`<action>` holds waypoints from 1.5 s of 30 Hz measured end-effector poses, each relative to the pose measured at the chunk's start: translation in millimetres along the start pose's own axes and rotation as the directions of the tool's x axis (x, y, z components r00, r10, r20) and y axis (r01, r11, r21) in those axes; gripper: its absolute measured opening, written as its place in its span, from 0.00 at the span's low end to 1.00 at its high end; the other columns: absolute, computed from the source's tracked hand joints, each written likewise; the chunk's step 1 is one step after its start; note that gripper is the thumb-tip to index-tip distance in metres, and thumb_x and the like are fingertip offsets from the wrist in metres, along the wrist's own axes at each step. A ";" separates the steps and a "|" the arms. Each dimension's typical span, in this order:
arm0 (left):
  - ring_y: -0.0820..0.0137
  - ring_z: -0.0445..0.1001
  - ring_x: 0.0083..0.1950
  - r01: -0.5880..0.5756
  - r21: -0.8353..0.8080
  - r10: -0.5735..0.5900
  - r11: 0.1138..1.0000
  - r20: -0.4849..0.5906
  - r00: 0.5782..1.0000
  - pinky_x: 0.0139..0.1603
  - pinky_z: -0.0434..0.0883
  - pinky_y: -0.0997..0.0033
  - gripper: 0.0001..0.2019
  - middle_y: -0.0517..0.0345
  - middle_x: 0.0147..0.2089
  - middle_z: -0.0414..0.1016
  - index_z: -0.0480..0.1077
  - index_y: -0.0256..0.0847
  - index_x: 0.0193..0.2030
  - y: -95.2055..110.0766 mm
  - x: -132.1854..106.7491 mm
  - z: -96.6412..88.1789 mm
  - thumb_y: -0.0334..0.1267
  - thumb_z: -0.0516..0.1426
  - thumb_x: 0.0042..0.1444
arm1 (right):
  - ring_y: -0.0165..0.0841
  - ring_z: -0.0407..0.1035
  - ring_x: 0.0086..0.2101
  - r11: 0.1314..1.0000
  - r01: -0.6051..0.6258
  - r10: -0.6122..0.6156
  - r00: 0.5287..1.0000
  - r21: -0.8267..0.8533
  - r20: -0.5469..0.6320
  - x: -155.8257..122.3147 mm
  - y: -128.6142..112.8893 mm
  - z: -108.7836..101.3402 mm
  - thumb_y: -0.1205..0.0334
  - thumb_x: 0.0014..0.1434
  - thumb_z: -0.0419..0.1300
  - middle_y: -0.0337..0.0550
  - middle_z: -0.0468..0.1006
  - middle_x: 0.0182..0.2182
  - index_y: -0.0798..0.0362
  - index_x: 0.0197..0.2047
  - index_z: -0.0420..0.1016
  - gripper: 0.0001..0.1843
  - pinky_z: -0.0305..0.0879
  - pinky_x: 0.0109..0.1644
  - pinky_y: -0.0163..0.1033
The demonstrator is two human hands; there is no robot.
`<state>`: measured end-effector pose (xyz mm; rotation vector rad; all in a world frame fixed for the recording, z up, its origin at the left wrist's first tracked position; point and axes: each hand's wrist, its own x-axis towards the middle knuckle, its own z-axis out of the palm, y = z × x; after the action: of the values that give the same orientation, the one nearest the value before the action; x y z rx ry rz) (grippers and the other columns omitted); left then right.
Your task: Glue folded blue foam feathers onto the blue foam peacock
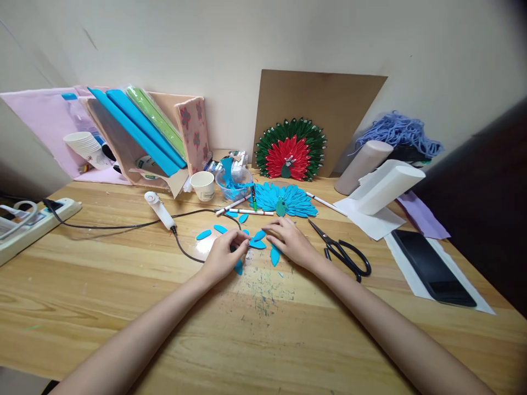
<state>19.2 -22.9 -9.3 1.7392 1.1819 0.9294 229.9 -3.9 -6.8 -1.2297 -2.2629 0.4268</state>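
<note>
**Hands just in front of the blue peacock (284, 200).** The left hand (225, 253) pinched one end of a blue petal (257, 241). The right hand (291, 242) lay flat, fingers pressing the other end. A sweeping wrist could have scattered the loose petals (203, 235) front-left of the peacock, or snagged the black cord (181, 247). Scissors (341, 253) crowded the front-right. Bare table (263, 329) lay open farther in front.

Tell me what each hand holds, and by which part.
Left hand pinches a blue petal by its left tip; right hand holds nothing, its fingertips resting beside the petal's other end.
</note>
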 end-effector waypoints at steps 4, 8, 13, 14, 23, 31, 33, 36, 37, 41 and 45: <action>0.69 0.71 0.35 -0.088 0.134 0.087 0.987 0.011 0.996 0.37 0.67 0.71 0.08 0.55 0.35 0.73 0.70 0.40 0.38 3.6 -2.1 1.4 0.39 0.53 0.57 | 0.38 0.65 0.42 0.999 -0.026 0.027 0.999 0.019 -0.033 -1.9 -6.0 7.4 0.64 0.60 0.55 0.46 0.71 0.38 0.51 0.41 0.73 0.07 0.63 0.46 0.43; 0.68 0.69 0.40 -0.140 0.250 0.134 0.958 0.044 0.990 0.41 0.66 0.69 0.09 0.54 0.39 0.70 0.67 0.40 0.44 5.9 -4.6 3.0 0.36 0.53 0.57 | 0.36 0.65 0.41 1.000 -0.021 0.022 0.999 0.016 -0.037 -2.5 -9.6 10.1 0.64 0.60 0.55 0.45 0.72 0.36 0.51 0.36 0.72 0.05 0.63 0.44 0.41; 0.70 0.69 0.39 -0.108 0.227 0.122 0.968 -0.044 0.992 0.41 0.67 0.69 0.14 0.53 0.44 0.69 0.64 0.40 0.49 6.3 -6.3 5.1 0.39 0.54 0.57 | 0.36 0.66 0.38 0.998 0.011 -0.005 0.996 0.062 -0.090 -6.4 -17.5 9.1 0.65 0.60 0.54 0.44 0.73 0.34 0.52 0.36 0.70 0.04 0.62 0.42 0.40; 0.71 0.69 0.38 -0.089 0.195 0.102 0.977 -0.058 0.993 0.39 0.67 0.70 0.15 0.54 0.43 0.69 0.64 0.40 0.50 5.8 -6.3 5.8 0.41 0.55 0.56 | 0.36 0.66 0.38 0.998 0.018 -0.011 0.995 0.068 -0.103 -7.8 -19.3 8.8 0.65 0.60 0.54 0.44 0.74 0.34 0.52 0.36 0.70 0.05 0.62 0.42 0.40; 0.72 0.72 0.35 -0.056 -0.049 0.052 0.997 -0.084 0.995 0.35 0.69 0.74 0.11 0.55 0.38 0.73 0.67 0.39 0.44 8.2 -9.2 10.4 0.37 0.59 0.53 | 0.33 0.70 0.34 0.965 -0.001 0.021 0.997 0.261 -0.072 -17.7 -28.9 9.9 0.62 0.58 0.57 0.44 0.76 0.38 0.51 0.44 0.70 0.10 0.66 0.41 0.39; 0.70 0.73 0.42 -0.100 -0.016 0.100 0.995 -0.029 0.995 0.44 0.71 0.70 0.06 0.56 0.41 0.73 0.67 0.41 0.41 8.1 -10.3 8.8 0.32 0.55 0.56 | 0.31 0.68 0.32 0.934 -0.004 0.033 0.997 0.358 -0.073 -15.3 -27.2 9.1 0.65 0.58 0.55 0.42 0.74 0.31 0.52 0.34 0.73 0.05 0.66 0.35 0.36; 0.69 0.73 0.42 -0.088 0.005 0.088 0.996 -0.030 0.996 0.44 0.71 0.69 0.07 0.55 0.42 0.72 0.66 0.40 0.42 9.2 -9.5 8.6 0.35 0.54 0.57 | 0.32 0.68 0.33 0.949 0.053 -0.012 0.991 0.311 -0.132 -15.3 -25.7 9.5 0.67 0.57 0.56 0.42 0.74 0.31 0.52 0.35 0.73 0.05 0.65 0.36 0.37; 0.68 0.71 0.41 -0.035 0.024 0.034 0.999 0.025 0.999 0.43 0.69 0.67 0.10 0.53 0.43 0.70 0.66 0.40 0.44 12.3 -8.4 7.0 0.41 0.50 0.61 | 0.34 0.68 0.35 0.972 0.143 -0.096 0.967 0.188 -0.237 -16.2 -23.5 10.2 0.69 0.56 0.57 0.43 0.74 0.31 0.52 0.33 0.71 0.03 0.65 0.39 0.40; 0.68 0.71 0.41 -0.013 0.016 0.012 1.000 0.046 0.999 0.43 0.68 0.67 0.11 0.53 0.42 0.71 0.66 0.40 0.44 13.1 -8.1 6.3 0.42 0.48 0.62 | 0.34 0.67 0.35 0.976 0.161 -0.119 0.960 0.150 -0.255 -16.7 -22.9 10.5 0.69 0.55 0.57 0.44 0.74 0.32 0.52 0.32 0.70 0.03 0.65 0.39 0.40; 0.68 0.69 0.41 0.030 0.004 -0.030 1.000 0.058 0.998 0.42 0.66 0.68 0.13 0.54 0.42 0.70 0.63 0.39 0.45 14.8 -7.8 4.5 0.45 0.47 0.62 | 0.34 0.68 0.35 0.973 0.221 -0.195 0.944 0.072 -0.266 -18.7 -21.1 12.1 0.71 0.53 0.58 0.45 0.73 0.34 0.53 0.30 0.67 0.05 0.65 0.38 0.38; 0.68 0.66 0.39 -0.097 0.207 0.068 0.973 0.142 0.988 0.40 0.63 0.68 0.13 0.56 0.36 0.68 0.64 0.38 0.35 16.6 -7.9 5.4 0.45 0.46 0.63 | 0.33 0.68 0.35 0.956 0.288 -0.268 0.930 0.045 -0.253 -19.7 -20.3 13.3 0.71 0.53 0.58 0.44 0.74 0.34 0.52 0.31 0.66 0.06 0.66 0.38 0.37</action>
<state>27.5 -35.3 2.8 2.0033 1.1633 0.7420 217.3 -31.8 -13.2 -0.8499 -2.1405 0.2428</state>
